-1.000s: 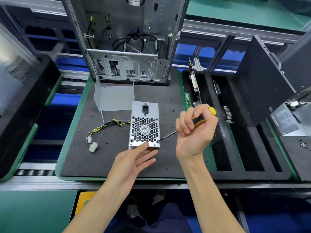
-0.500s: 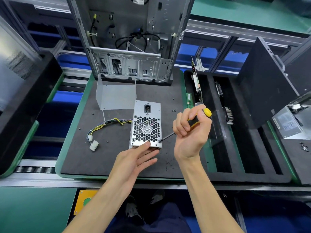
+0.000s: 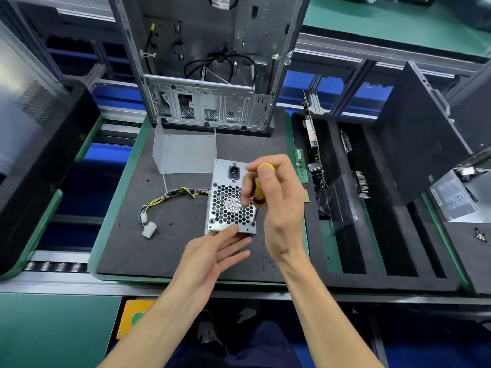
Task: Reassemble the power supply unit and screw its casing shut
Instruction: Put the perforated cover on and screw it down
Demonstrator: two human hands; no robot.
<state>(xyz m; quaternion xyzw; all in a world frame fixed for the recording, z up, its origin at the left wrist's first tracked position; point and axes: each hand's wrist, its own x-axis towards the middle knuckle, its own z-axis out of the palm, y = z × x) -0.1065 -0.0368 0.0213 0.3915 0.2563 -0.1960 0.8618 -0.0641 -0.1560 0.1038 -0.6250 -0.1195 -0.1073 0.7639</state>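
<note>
While right hand point(image 3: 279, 205) fingers grasp screwdriver point(image 3: 258, 192) on near-corner screw, left hand point(image 3: 212, 251) fingers, released, steady power supply unit point(image 3: 228, 205); casing closed, screwing underway.

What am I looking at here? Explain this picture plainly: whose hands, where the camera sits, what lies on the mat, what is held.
No machine is at work: a person uses two bare hands, filmed by a camera worn on the head, looking down. On the dark mat lies a metal power supply unit with its cable bundle, a loose metal cover behind it, and an open computer case at the back. The right hand grips a yellow screwdriver, tip at the unit's near right corner. The left hand touches the unit's near edge with straight fingers.
</note>
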